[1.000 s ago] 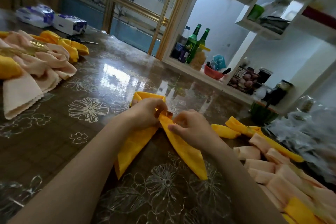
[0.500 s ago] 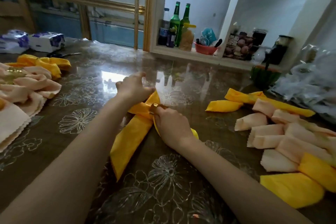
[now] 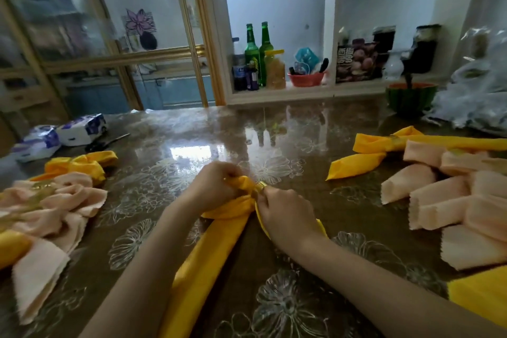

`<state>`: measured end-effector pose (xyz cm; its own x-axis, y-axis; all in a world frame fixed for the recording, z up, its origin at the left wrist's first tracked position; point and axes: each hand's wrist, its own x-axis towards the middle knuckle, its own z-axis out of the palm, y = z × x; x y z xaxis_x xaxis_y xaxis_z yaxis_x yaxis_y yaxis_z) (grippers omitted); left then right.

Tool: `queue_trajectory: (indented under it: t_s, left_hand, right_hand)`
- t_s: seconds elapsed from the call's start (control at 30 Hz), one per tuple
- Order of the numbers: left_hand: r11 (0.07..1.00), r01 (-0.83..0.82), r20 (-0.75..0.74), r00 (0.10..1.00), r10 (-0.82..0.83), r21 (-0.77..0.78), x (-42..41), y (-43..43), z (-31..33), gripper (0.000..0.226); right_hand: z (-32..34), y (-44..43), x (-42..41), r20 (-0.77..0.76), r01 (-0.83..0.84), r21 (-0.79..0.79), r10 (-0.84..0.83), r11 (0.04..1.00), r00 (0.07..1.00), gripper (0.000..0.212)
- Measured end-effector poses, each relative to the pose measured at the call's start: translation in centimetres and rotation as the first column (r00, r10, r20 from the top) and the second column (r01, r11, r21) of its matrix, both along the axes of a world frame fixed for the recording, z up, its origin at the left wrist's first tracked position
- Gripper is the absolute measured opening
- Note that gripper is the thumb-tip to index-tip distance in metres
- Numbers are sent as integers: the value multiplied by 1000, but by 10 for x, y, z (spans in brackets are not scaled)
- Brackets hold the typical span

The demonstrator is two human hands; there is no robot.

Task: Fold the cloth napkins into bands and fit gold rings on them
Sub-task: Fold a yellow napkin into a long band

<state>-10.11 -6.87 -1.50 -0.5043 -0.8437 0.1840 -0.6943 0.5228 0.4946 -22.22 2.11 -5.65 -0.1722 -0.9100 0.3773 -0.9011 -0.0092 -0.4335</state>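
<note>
A yellow napkin (image 3: pixel 208 261), folded into a band and doubled over, lies on the glossy table (image 3: pixel 208 132) in front of me. My left hand (image 3: pixel 212 186) grips the bunched folded end of it. My right hand (image 3: pixel 285 214) pinches a gold ring (image 3: pixel 258 191) that sits around the napkin just below that end. The two tails run back toward me, the right one mostly hidden under my right wrist.
Ringed peach and yellow napkins (image 3: pixel 55 200) are heaped at the left. Folded peach and yellow bands (image 3: pixel 444 195) lie at the right, with one ringed yellow napkin (image 3: pixel 384 145). Tissue packs (image 3: pixel 79 129) and scissors (image 3: pixel 107 141) sit far left, a half watermelon (image 3: pixel 411 96) and plastic bags far right.
My left hand has come back from beyond the fold and now grips the bunched end next to the ring. The camera has tilted up and the view has shifted.
</note>
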Motion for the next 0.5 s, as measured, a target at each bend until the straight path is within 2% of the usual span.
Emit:
queue_trajectory:
  t_s: [0.1,0.17,0.27,0.37,0.5]
  left_hand:
    - [994,98,45,994,-96,-47,0,8,7,7]
    - [991,128,46,991,-126,-36,0,12,11,6]
    - [990,138,56,989,-136,-34,-3,17,12,3]
    - [991,112,105,989,-104,-78,-6,22,11,23]
    - [949,244,30,967,-255,201,-5,31,23,48]
  right_hand:
    - [3,0,-7,143,-89,-29,92,996,985,24]
    - [4,-4,-13,310,-171,-25,170,985,935,19]
    - [10,-6,-23,465,-254,26,213,967,860,14]
    - [18,-5,-32,623,-265,-2,209,964,754,12]
    - [19,-4,-30,581,-252,-13,213,968,786,14]
